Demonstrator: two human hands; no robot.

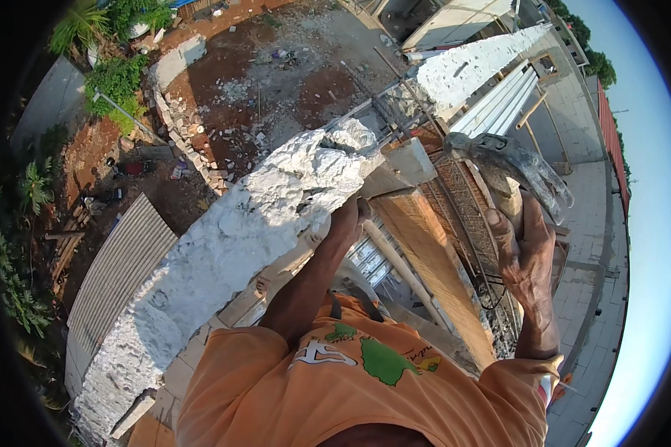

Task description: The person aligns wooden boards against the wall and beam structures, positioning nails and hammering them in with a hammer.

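Observation:
My right hand [525,257] grips the wooden handle [511,201] of a claw hammer, raised to the right. Its worn metal head [506,156] has the claw pointing down and right. My left hand [349,218] is against the near edge of a rough white concrete beam [246,218], beside a short grey board [400,170]. The fingers are partly hidden, so whether they grip the board is unclear. Steel reinforcing bars [397,120] span a gap between this beam's broken end and another white concrete length [469,67].
A wooden formwork plank [436,268] and a round pole [397,257] slope below my hands. Corrugated metal sheets [497,103] lie at upper right, near a block wall [581,223]. Far below is rubble-strewn ground [246,84] with a corrugated roof [123,268].

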